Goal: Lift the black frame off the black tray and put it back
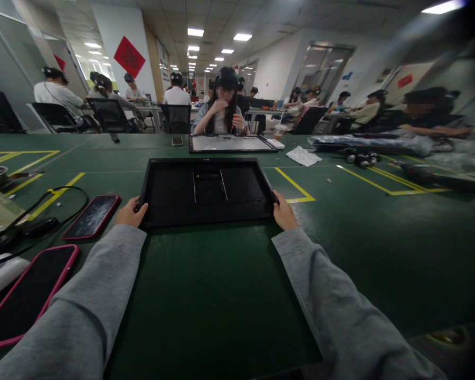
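Note:
A black rectangular panel [170, 195] with a raised rim, like the back cover of a flat screen, lies in front of me at the middle of the green table. My left hand [131, 212] grips its left edge near the front corner, thumb on the rim. At the opposite edge, my right hand [285, 212] holds the right rim, fingers wrapped around the side. Two thin metal strips and a dark recessed part sit inside the panel. The undersides of both hands are hidden.
Two phones, one red-edged [92, 217] and one pink-edged [34, 290], lie at my left beside a black cable [73, 215]. Across the green table [214, 295], a person [221, 113] sits behind another flat panel [229, 143]. White tissue [303, 156] and plastic-wrapped parts [368, 143] lie right.

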`<action>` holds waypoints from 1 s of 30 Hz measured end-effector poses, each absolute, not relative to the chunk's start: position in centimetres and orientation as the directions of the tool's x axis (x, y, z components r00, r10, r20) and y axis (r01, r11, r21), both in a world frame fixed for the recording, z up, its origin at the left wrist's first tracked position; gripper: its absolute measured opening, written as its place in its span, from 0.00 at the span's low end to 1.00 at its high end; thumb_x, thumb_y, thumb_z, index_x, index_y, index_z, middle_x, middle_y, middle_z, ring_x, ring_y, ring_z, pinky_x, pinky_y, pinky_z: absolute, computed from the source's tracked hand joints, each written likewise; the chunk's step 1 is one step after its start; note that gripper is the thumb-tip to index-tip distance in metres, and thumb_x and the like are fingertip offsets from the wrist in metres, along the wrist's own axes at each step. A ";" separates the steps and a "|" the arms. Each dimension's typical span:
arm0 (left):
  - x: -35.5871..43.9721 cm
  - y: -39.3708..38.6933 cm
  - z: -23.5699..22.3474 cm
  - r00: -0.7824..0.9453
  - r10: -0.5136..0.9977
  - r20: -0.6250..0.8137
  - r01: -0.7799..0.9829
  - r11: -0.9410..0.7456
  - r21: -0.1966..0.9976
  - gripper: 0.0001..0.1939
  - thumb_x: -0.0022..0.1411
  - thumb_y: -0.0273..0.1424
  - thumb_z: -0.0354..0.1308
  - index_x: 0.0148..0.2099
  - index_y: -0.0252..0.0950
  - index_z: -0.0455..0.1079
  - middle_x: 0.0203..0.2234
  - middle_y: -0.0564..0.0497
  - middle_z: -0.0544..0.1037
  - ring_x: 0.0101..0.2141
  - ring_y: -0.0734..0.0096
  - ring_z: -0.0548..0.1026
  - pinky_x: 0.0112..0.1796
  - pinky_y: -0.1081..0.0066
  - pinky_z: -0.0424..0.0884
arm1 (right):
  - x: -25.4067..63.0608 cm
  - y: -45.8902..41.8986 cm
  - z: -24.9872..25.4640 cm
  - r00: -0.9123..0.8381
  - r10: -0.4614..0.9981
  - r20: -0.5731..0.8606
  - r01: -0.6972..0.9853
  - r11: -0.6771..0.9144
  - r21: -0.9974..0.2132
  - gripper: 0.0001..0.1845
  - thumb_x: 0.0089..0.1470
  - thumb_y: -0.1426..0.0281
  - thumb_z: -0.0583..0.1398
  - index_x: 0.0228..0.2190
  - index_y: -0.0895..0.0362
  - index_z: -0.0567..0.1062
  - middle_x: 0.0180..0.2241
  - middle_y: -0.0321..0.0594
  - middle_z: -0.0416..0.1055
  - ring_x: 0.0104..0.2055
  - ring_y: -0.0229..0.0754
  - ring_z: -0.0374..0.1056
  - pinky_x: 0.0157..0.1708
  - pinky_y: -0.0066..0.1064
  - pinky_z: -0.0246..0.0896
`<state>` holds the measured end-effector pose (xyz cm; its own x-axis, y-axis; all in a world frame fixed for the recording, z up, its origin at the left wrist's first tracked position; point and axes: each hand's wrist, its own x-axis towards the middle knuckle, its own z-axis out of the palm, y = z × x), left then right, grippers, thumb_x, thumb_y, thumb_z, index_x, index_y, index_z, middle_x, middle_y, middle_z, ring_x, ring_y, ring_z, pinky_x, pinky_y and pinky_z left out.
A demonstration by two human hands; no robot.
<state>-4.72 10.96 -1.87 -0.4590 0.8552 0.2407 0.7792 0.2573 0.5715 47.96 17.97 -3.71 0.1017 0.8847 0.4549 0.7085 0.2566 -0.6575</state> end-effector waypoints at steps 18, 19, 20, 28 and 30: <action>-2.6 9.3 0.4 -0.413 0.852 0.321 0.889 0.300 0.346 0.28 0.62 0.44 0.51 0.62 0.43 0.66 0.40 0.47 0.80 0.42 0.59 0.77 0.44 0.65 0.70 | 48.2 18.1 -3.4 0.127 0.843 0.523 0.729 0.278 -0.625 0.30 0.55 0.72 0.50 0.60 0.62 0.65 0.58 0.49 0.67 0.60 0.51 0.62 0.63 0.48 0.53; -2.6 9.3 0.4 -0.407 0.857 0.317 0.890 0.294 0.348 0.28 0.62 0.43 0.51 0.62 0.42 0.66 0.42 0.47 0.80 0.43 0.59 0.76 0.45 0.66 0.70 | 48.2 18.1 -3.5 0.128 0.846 0.517 0.728 0.274 -0.628 0.30 0.55 0.72 0.50 0.59 0.62 0.66 0.58 0.49 0.67 0.60 0.50 0.62 0.63 0.48 0.53; -2.6 9.3 0.3 -0.405 0.859 0.312 0.890 0.292 0.351 0.27 0.62 0.43 0.51 0.62 0.41 0.67 0.43 0.46 0.79 0.43 0.59 0.76 0.45 0.66 0.69 | 48.2 18.1 -3.6 0.130 0.849 0.511 0.726 0.269 -0.633 0.30 0.55 0.72 0.50 0.59 0.62 0.66 0.57 0.49 0.68 0.60 0.50 0.63 0.62 0.47 0.54; -3.3 10.1 -0.4 -0.425 0.861 0.281 0.858 0.284 0.428 0.28 0.61 0.44 0.53 0.60 0.38 0.68 0.42 0.46 0.80 0.41 0.60 0.77 0.45 0.66 0.70 | 48.2 18.0 -3.8 0.144 0.875 0.463 0.710 0.234 -0.664 0.31 0.54 0.72 0.51 0.59 0.60 0.65 0.58 0.49 0.66 0.60 0.51 0.62 0.63 0.50 0.53; -3.3 10.1 -0.5 -0.423 0.859 0.289 0.857 0.276 0.435 0.28 0.61 0.44 0.53 0.59 0.38 0.69 0.42 0.46 0.80 0.41 0.60 0.77 0.46 0.65 0.70 | 48.1 17.9 -3.7 0.123 0.878 0.462 0.703 0.251 -0.665 0.31 0.54 0.72 0.50 0.60 0.60 0.64 0.59 0.48 0.65 0.61 0.51 0.61 0.63 0.51 0.51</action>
<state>-3.30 10.10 -0.49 -0.4229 0.8587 0.2893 0.8574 0.2759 0.4345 48.15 17.94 -3.74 0.1235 0.8782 0.4620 0.7030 0.2512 -0.6654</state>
